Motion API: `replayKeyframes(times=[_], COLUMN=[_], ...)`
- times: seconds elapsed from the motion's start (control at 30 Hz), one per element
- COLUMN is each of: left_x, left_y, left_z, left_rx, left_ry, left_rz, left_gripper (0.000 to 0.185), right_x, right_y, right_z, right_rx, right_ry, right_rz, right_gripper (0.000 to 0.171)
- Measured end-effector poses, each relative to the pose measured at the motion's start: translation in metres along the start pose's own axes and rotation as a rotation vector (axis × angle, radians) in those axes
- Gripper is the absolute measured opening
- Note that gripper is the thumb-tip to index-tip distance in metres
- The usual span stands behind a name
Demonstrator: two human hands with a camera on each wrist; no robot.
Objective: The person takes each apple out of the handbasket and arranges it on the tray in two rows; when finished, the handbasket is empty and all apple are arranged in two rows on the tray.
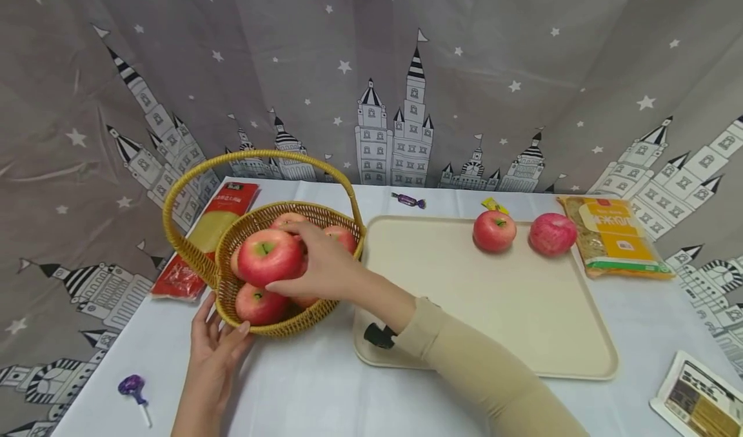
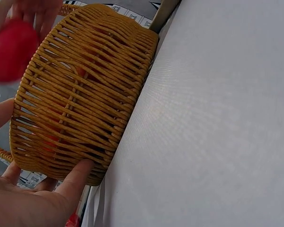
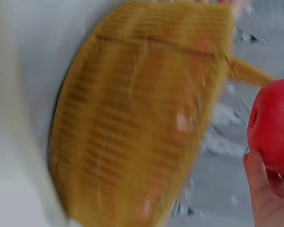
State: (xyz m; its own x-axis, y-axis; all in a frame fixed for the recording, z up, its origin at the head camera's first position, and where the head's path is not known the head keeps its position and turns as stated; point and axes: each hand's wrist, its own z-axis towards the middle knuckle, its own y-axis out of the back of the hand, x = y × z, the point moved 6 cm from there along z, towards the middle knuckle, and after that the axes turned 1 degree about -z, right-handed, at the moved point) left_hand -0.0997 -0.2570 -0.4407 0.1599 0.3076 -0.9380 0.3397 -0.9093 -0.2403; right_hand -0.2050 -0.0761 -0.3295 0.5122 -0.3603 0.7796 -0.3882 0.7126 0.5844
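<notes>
The right hand (image 1: 322,266) grips a red apple (image 1: 269,256) with the fingers curled around it, and it holds this apple just above the other apples in the woven basket (image 1: 278,324); in the right wrist view the same apple (image 3: 273,126) sits at the right edge, with the thumb and fingers (image 3: 260,182) under it, and the basket (image 3: 132,118) is blurred behind. The left hand (image 1: 216,347) rests against the near wall of the basket with the fingers nearly straight, and it holds nothing; in the left wrist view the thumb (image 2: 75,178) touches the lower part of the wicker wall (image 2: 80,94), and the rest of the hand (image 2: 23,203) lies low at the edge. The basket stands on the white tablecloth (image 1: 302,392), at the left of a beige tray (image 1: 493,308), just beside it; its handle (image 1: 255,160) stands upright over the fruit. Some more red apples (image 1: 258,305) lie inside the basket; how many exactly I cannot tell. On the far part of the tray two apples (image 1: 495,231) lie near each other, the second one (image 1: 552,234) closer to a yellow food packet (image 1: 615,237). Behind the basket lies a red packet (image 1: 203,237); a purple lollipop (image 1: 133,388) lies on the cloth near the left forearm; a wrapped candy (image 1: 409,200) lies at the far edge of the table.
</notes>
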Motion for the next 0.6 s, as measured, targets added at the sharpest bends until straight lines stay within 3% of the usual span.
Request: replayKeyframes(times=[0.1,0.27,0.47,0.6], left_x=[-0.001,-0.001,0.000,0.000], left_y=[-0.002,-0.003,-0.001,0.000], left_z=[0.000,0.002,0.001,0.000], left_rx=[0.011,0.003,0.004,0.009], left_ry=[-0.008,-0.006,-0.014,-0.025], left_rz=[-0.007,-0.007,-0.006,-0.006], left_gripper=[0.086,0.088,0.087,0.086], right_x=[-0.014,-0.059,-0.133,-0.171], right_y=[0.038,0.101,0.153,0.164], right_z=[-0.016,-0.044,-0.079,-0.093], right_rx=[-0.105,-0.244,-0.376,-0.352], right_ry=[0.015,-0.075,-0.355,-0.497], right_rz=[0.057,0.039,-0.022,-0.113], right_gripper=[0.083,0.087,0.080,0.082])
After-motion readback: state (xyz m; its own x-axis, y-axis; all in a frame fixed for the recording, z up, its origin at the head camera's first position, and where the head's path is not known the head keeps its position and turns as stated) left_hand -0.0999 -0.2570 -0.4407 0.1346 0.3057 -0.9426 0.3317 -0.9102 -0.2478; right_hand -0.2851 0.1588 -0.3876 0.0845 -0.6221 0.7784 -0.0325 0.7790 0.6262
